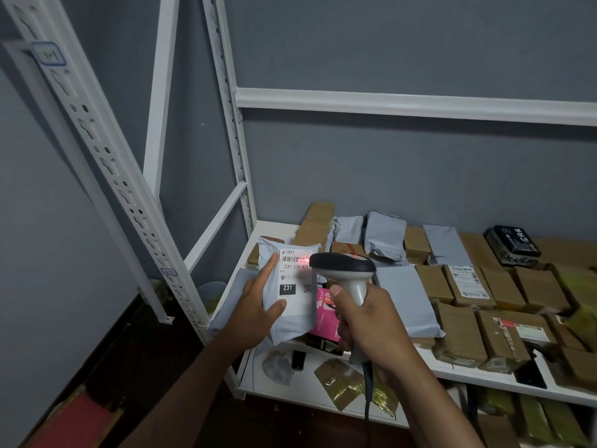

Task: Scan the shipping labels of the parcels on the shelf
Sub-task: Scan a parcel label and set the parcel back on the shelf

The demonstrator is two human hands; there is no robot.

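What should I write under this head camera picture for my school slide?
Right hand aims a scanner at the label on a grey parcel held by the left hand.

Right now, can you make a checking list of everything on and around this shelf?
Surface: white shelf, crowded with parcels.
Job's things: grey parcel held up, its label lit red by the scanner.
Clutter: brown boxes, grey bags, pink packet, black box.
Grippers: left hand holds the parcel; right hand grips the scanner.
Cables: scanner cord hangs down.
Surroundings: grey wall, white rack posts.
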